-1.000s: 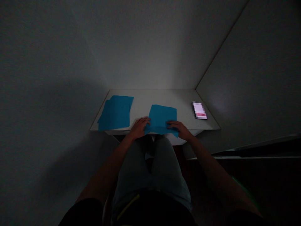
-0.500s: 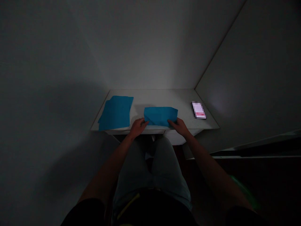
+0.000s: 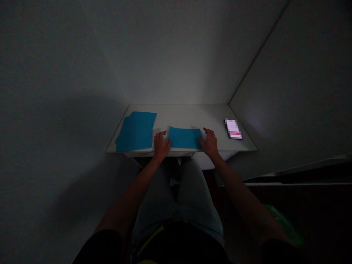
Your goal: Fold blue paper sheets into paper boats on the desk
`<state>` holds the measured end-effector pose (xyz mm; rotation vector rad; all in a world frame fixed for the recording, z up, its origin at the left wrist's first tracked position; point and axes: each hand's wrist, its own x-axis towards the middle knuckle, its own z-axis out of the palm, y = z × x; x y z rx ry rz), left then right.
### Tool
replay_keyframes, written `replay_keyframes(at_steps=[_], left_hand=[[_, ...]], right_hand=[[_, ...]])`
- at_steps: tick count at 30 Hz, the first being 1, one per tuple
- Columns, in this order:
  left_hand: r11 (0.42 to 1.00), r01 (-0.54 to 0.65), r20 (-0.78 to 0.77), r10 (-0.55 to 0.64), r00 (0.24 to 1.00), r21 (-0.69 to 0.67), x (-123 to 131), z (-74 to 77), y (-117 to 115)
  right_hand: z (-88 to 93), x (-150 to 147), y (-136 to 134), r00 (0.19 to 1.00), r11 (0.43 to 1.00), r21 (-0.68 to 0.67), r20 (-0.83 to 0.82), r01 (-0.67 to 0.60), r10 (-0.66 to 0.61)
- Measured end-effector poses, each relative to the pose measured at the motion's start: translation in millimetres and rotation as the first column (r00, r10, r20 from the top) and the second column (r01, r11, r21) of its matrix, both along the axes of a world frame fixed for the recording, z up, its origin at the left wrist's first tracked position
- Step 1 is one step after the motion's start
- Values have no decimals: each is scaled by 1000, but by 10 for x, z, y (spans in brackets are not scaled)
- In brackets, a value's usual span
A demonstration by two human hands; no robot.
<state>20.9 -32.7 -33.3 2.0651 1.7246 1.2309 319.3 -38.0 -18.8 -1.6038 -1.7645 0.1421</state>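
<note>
A blue sheet of paper, which looks folded into a rectangle, lies near the front edge of the white table. At its left end is my left hand, fingers apart, the thumb touching the paper's side. My right hand is at the other end, fingers spread and thumb at the paper's edge. Neither hand grips it. Left of my left hand lies a loose stack of larger blue sheets, their edges not lined up.
The white table stands against a wall, with a partition on its right. A phone with a lit, blurred screen lies at the table's right end. Something green is on the dark floor at lower right.
The blue paper, held at both ends before, now lies flatter on the table. Both hands have loosened their hold, and their fingers have spread outward and forward beside it.
</note>
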Motion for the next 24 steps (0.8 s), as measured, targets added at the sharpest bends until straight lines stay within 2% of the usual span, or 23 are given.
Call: replay_keyframes(at_steps=[3, 5, 7, 10, 13, 16, 20, 22, 24], left_hand=[[990, 144, -186, -141, 972, -1, 182, 93, 24], [969, 246, -274, -246, 930, -34, 341, 142, 87], [951, 297, -338, -308, 889, -85, 481, 163, 169], [938, 271, -426, -340, 839, -217, 561, 139, 280], [938, 200, -489, -320, 811, -282, 455, 72, 366], [946, 159, -474, -282, 834, -282, 269, -2, 462], [962, 122, -314, -198, 928, -244, 110, -37, 540], [980, 114, -254, -153, 955, -163, 102, -10, 498], [981, 168, -247, -186, 951, -93, 132, 32, 395]], right_hand=[[42, -174, -38, 976, 992, -1, 178, -123, 122], [41, -331, -25, 938, 975, -51, 267, -215, 221], [9, -478, 18, 900, 958, -111, 326, -266, 288], [-67, -588, 96, 866, 941, -209, 377, -265, 328], [-123, -504, 129, 847, 938, -257, 421, -232, 324], [-137, -305, 107, 842, 943, -247, 440, -221, 313], [-130, -120, 30, 860, 952, -216, 419, -218, 292], [-128, -110, -16, 869, 957, -210, 414, -199, 271], [-126, -135, -58, 878, 966, -214, 421, -148, 228]])
